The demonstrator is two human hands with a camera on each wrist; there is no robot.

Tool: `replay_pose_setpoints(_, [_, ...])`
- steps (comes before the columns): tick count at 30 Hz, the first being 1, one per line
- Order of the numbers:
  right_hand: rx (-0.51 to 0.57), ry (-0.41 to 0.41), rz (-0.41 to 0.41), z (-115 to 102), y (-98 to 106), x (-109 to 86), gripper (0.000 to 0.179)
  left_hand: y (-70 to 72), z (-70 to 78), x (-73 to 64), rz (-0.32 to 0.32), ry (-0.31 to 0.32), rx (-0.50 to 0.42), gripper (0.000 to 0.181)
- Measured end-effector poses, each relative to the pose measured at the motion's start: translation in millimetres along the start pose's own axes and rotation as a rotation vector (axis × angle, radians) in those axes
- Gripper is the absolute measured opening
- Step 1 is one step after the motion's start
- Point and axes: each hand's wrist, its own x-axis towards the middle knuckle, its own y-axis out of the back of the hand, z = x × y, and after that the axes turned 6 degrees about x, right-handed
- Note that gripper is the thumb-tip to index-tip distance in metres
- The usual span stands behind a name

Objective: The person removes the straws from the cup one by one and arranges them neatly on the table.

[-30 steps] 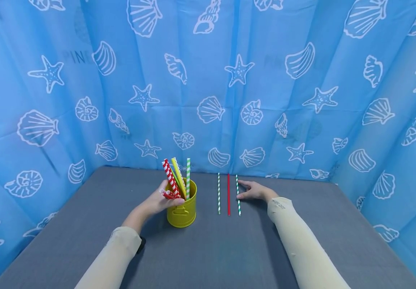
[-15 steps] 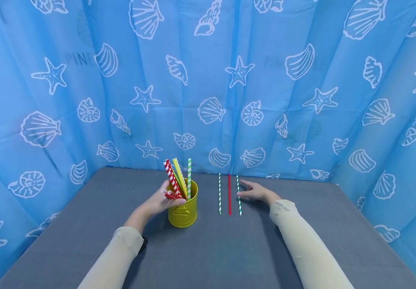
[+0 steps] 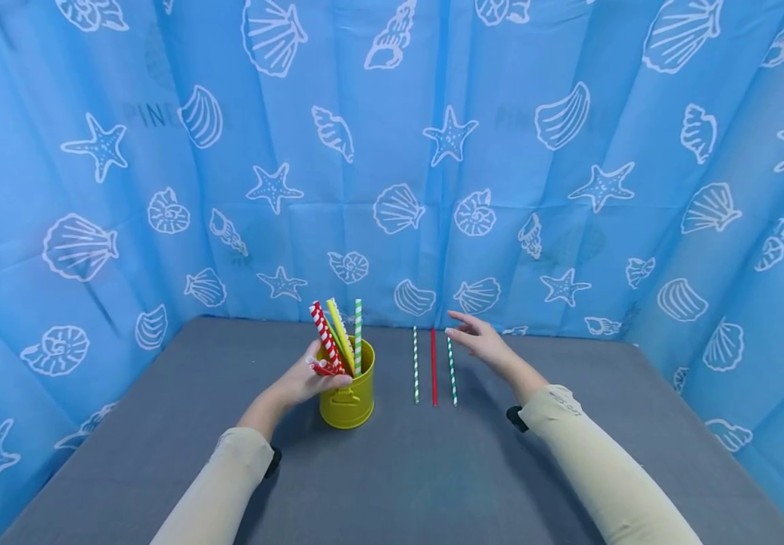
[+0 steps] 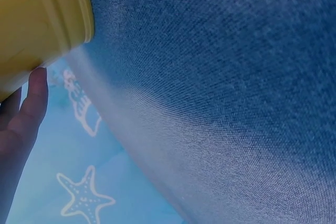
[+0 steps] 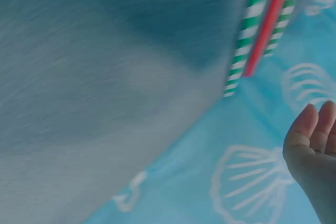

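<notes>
My left hand (image 3: 306, 378) grips a small yellow bucket (image 3: 347, 415) by its left side, thumb across the front near the rim. Inside stand several paper straws: red-and-white ones (image 3: 322, 331), a yellow one (image 3: 339, 329) and a green-striped one (image 3: 358, 333). In the left wrist view, a finger touches the wall of the bucket (image 4: 37, 19). Three straws lie side by side to the bucket's right: a green-striped straw (image 3: 415, 371), a red straw (image 3: 434, 371) and another green-striped straw (image 3: 452, 375). Above their far ends hovers my right hand (image 3: 483, 344), fingers extended, holding nothing.
A grey cloth-covered table (image 3: 378, 484) spreads below both arms. Behind it and along both sides hangs a blue curtain (image 3: 392, 151) with white shells and starfish. Its folds meet the table's back edge close to the straws' far ends.
My right hand has lifted from beside the rightmost green-striped straw and moved up and away toward the curtain. The left hand keeps its grip on the bucket. The straws lie as before.
</notes>
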Motion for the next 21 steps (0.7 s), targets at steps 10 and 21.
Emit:
replay_pose_setpoints(10, [0.066, 0.038, -0.020, -40, -57, 19.3, 0.037, 4.0, -5.0, 2.2, 0.037, 0.026, 0.017, 0.084])
replay_pose_setpoints(21, [0.117, 0.021, -0.025, -51, -107, 49.9, 0.032, -2.5, -6.6, 5.0, 0.026, -0.022, 0.009, 0.081])
